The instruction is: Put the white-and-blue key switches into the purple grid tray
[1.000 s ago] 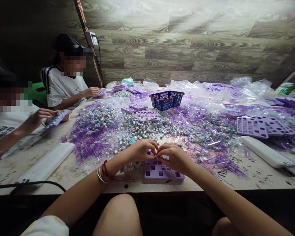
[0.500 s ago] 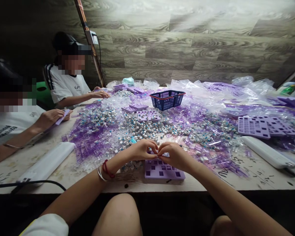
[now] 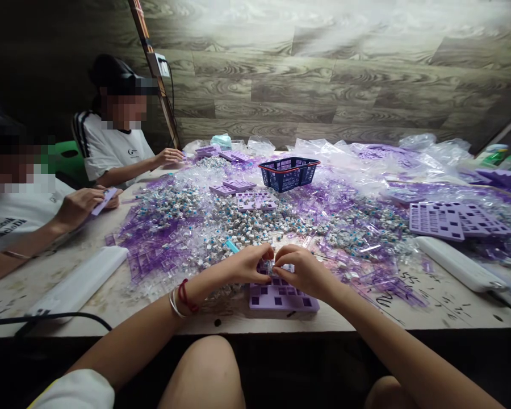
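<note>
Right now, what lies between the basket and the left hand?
The head view shows mainly white-and-blue parts heaped between the basket and the left hand.

Left hand (image 3: 253, 264) and right hand (image 3: 302, 268) work close together over purple board (image 3: 283, 305), near desk (image 3: 344, 319) edge; basket (image 3: 287, 176) stands beyond.

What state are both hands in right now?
Left hand: curled over the plate; grip cannot be told.
Right hand: also curled there; grip cannot be told.

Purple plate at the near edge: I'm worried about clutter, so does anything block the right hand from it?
Nothing visible does: the right hand is over the purple plate, and the heap of small parts lies mostly beyond it.
</note>
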A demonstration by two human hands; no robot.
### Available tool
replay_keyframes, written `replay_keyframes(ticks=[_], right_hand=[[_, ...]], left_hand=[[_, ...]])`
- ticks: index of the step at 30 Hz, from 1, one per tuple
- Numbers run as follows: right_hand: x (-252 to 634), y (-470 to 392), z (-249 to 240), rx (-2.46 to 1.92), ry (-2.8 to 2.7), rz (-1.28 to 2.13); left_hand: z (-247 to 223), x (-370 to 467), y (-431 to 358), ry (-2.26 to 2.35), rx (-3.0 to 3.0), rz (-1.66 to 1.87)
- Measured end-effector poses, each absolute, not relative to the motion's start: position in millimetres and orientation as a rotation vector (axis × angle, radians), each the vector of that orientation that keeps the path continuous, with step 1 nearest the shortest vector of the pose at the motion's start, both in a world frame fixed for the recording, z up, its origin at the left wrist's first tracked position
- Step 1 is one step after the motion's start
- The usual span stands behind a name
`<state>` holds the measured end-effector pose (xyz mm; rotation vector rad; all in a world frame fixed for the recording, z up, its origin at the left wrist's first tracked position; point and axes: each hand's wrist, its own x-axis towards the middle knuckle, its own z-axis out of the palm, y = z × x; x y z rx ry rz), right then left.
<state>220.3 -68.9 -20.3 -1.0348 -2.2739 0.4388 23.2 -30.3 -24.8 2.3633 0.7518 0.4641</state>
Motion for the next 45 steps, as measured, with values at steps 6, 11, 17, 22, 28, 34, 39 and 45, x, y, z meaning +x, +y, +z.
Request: replay_keyframes(ticks=[6, 11, 17, 22, 28, 34, 39, 45], right_hand=[[221.7, -67.8, -21.4, -1.121, -2.212, 0.407], [224.8, -62.8, -19.8, -1.213, -2.162, 0.623], [227.1, -61.1, -18.1, -1.228, -2.134, 0.756], [227.7, -61.0, -19.0, -1.212, -2.083, 0.868], [231.6, -59.2, -17.8, -1.189, -1.96, 1.142], [234.8, -62.0, -12.6, -1.228, -1.872, 1.208], [237.1, -62.5, -10.3, -1.304, -1.874, 1.242], [237.9, -69.3, -2.5, -1.186, -2.076, 1.041]], left_hand=[[-34.1, 27.4, -31.4, 0.735, 2.349, 0.539], [-33.4, 27.4, -32.2, 0.745, 2.33, 0.495], [-22.9, 26.7, -34.4, 0.686, 2.293, 0.406], [-24.8, 28.9, -39.4, 0.738, 2.272, 0.487], [-28.3, 33.5, -44.1, 0.746, 2.397, 0.637], [-30.4, 34.3, -48.5, 0.791, 2.395, 0.753], [-29.2, 35.1, -55.5, 0.719, 2.359, 0.742], [-28.6, 37.2, -53.2, 0.709, 2.39, 0.759]])
